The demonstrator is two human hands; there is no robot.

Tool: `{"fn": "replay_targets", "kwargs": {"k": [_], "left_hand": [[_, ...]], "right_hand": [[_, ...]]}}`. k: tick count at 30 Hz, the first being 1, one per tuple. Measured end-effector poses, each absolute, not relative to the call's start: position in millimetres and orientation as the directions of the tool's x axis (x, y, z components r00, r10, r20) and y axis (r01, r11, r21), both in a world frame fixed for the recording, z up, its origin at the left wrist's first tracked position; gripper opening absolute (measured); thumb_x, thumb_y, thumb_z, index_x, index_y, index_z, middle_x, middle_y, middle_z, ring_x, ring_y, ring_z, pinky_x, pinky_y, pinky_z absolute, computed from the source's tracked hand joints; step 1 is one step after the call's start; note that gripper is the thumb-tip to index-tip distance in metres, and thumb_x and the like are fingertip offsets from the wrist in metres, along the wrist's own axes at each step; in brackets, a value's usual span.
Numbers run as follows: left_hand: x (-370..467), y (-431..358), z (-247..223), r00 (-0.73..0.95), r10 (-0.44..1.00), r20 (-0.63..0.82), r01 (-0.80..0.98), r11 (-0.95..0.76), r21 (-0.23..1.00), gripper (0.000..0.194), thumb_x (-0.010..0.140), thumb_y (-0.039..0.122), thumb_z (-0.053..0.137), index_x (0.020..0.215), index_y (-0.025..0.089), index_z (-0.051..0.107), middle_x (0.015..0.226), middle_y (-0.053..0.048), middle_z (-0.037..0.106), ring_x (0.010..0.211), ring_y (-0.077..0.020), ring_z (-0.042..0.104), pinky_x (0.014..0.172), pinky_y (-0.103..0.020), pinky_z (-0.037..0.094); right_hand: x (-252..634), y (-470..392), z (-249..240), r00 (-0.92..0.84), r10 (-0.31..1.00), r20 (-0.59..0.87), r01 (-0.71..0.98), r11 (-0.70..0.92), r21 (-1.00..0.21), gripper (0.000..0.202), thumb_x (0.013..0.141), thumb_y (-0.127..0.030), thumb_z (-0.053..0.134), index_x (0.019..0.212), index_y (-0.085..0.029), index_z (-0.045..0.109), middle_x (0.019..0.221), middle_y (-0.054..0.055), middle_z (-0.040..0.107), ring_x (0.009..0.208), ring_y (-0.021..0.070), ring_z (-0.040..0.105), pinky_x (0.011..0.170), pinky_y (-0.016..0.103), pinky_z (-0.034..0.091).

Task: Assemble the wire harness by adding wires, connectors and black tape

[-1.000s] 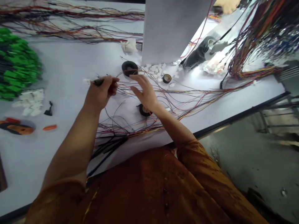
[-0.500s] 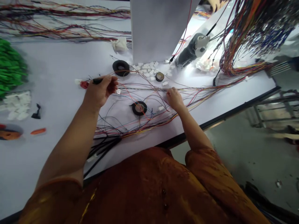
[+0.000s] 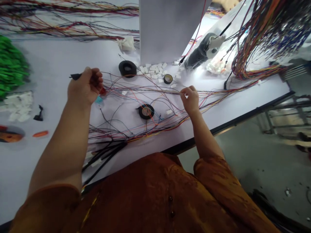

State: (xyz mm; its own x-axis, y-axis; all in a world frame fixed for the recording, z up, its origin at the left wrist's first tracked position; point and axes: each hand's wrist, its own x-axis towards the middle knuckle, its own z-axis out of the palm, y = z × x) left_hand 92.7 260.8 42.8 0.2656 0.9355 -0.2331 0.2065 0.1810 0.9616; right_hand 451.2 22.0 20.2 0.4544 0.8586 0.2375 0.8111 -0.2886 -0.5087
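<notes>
My left hand (image 3: 85, 84) is raised over the left part of the table with its fingers curled. A small black piece (image 3: 75, 76), which looks like a strip of tape, sticks out past the thumb; its held end is hidden. My right hand (image 3: 190, 98) pinches the long wire bundle (image 3: 157, 91) that runs across the table, thumb against forefinger. Loose thin wires (image 3: 143, 77) fan out between the hands. A roll of black tape (image 3: 146, 111) lies among them, and a second black roll (image 3: 127, 69) sits behind. A red piece (image 3: 103, 91) lies close beside my left hand.
White connectors (image 3: 154, 70) and a smaller tape roll (image 3: 167, 78) lie before an upright grey panel (image 3: 167, 32). Green parts (image 3: 11, 66), white pieces (image 3: 18, 105) and an orange-handled tool (image 3: 11, 136) are at left. A wire bunch (image 3: 245, 61) hangs at right.
My left hand has moved left and slightly away from me, carrying the small black piece. My right hand has shifted a little right along the wires. A blue-green patch now shows beside my left hand.
</notes>
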Motion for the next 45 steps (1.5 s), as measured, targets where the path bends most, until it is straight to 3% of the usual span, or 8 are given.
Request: {"fn": "replay_targets", "kwargs": {"k": [9, 13, 17, 24, 30, 37, 42, 45], "left_hand": [[103.8, 254.5, 25.2, 0.287, 0.905, -0.314, 0.185, 0.269, 0.945, 0.055, 0.068, 0.073, 0.060, 0.103, 0.031, 0.062, 0.118, 0.010, 0.073, 0.120, -0.0241, 0.056, 0.081, -0.044, 0.051], [104.6, 251.4, 18.2, 0.287, 0.899, -0.331, 0.129, 0.306, 0.943, 0.043, 0.076, 0.064, 0.062, 0.099, 0.028, 0.062, 0.104, 0.007, 0.075, 0.114, -0.0208, 0.061, 0.082, -0.041, 0.052], [106.2, 253.0, 18.4, 0.177, 0.906, -0.384, -0.144, 0.410, 0.901, 0.018, 0.089, 0.038, 0.061, 0.086, 0.020, 0.062, 0.075, 0.003, 0.069, 0.081, -0.0124, 0.065, 0.072, -0.032, 0.052], [104.1, 255.6, 25.1, 0.102, 0.906, -0.411, -0.239, 0.424, 0.874, 0.026, 0.101, 0.024, 0.046, 0.082, 0.016, 0.062, 0.064, 0.004, 0.063, 0.069, -0.0108, 0.064, 0.067, -0.030, 0.051], [102.8, 253.4, 26.1, 0.111, 0.904, -0.412, -0.232, 0.427, 0.874, 0.027, 0.101, 0.025, 0.046, 0.081, 0.016, 0.063, 0.062, 0.005, 0.063, 0.067, -0.0099, 0.063, 0.067, -0.029, 0.051], [103.8, 250.3, 27.3, 0.114, 0.901, -0.419, -0.276, 0.434, 0.858, 0.028, 0.101, 0.024, 0.047, 0.082, 0.014, 0.065, 0.063, 0.004, 0.065, 0.065, -0.0109, 0.065, 0.067, -0.030, 0.050], [105.4, 250.3, 25.5, 0.150, 0.905, -0.398, -0.319, 0.425, 0.847, 0.028, 0.101, 0.022, 0.046, 0.083, 0.012, 0.065, 0.063, 0.003, 0.066, 0.063, -0.0110, 0.065, 0.066, -0.028, 0.049], [107.4, 249.6, 27.6, 0.161, 0.906, -0.392, -0.340, 0.424, 0.839, 0.031, 0.102, 0.020, 0.044, 0.082, 0.011, 0.065, 0.061, 0.003, 0.065, 0.061, -0.0107, 0.065, 0.066, -0.027, 0.050]], "right_hand": [[414.5, 95.4, 6.6, 0.395, 0.919, -0.016, 0.815, -0.358, -0.456, 0.008, 0.081, -0.017, 0.058, 0.076, -0.020, 0.064, 0.098, 0.010, 0.068, 0.094, 0.0246, 0.059, 0.088, 0.037, 0.046], [432.2, 95.2, 0.2, 0.447, 0.894, 0.035, 0.664, -0.306, -0.682, 0.015, 0.084, -0.016, 0.056, 0.073, -0.024, 0.049, 0.076, 0.004, 0.063, 0.081, 0.0191, 0.058, 0.085, 0.035, 0.049], [460.5, 73.5, -0.8, 0.560, 0.828, -0.019, 0.293, -0.220, -0.930, 0.020, 0.089, -0.029, 0.057, 0.078, -0.026, 0.041, 0.059, -0.006, 0.049, 0.054, 0.0117, 0.049, 0.058, 0.027, 0.047], [484.8, 44.1, 19.3, 0.700, 0.709, -0.086, 0.066, -0.184, -0.981, 0.021, 0.086, -0.029, 0.060, 0.077, -0.024, 0.041, 0.059, -0.009, 0.046, 0.042, 0.0053, 0.043, 0.040, 0.018, 0.034], [452.2, 34.9, 26.4, 0.384, 0.919, -0.093, 0.185, -0.175, -0.967, 0.026, 0.080, -0.040, 0.069, 0.076, -0.023, 0.049, 0.057, -0.008, 0.049, 0.046, 0.0065, 0.044, 0.045, 0.020, 0.035], [400.7, 33.2, 21.2, 0.005, 0.999, -0.048, 0.568, -0.042, -0.822, 0.015, 0.077, -0.032, 0.065, 0.071, -0.018, 0.064, 0.070, 0.001, 0.059, 0.066, 0.0120, 0.054, 0.063, 0.026, 0.045], [396.4, 58.4, 12.9, 0.282, 0.956, -0.081, 0.525, -0.224, -0.821, 0.022, 0.086, -0.027, 0.050, 0.100, -0.019, 0.065, 0.065, -0.002, 0.059, 0.056, 0.0131, 0.057, 0.057, 0.026, 0.048], [399.6, 89.4, 12.4, 0.330, 0.944, 0.010, 0.726, -0.247, -0.642, 0.019, 0.084, -0.020, 0.054, 0.097, -0.019, 0.068, 0.075, 0.002, 0.067, 0.071, 0.0179, 0.063, 0.075, 0.033, 0.052]]}}
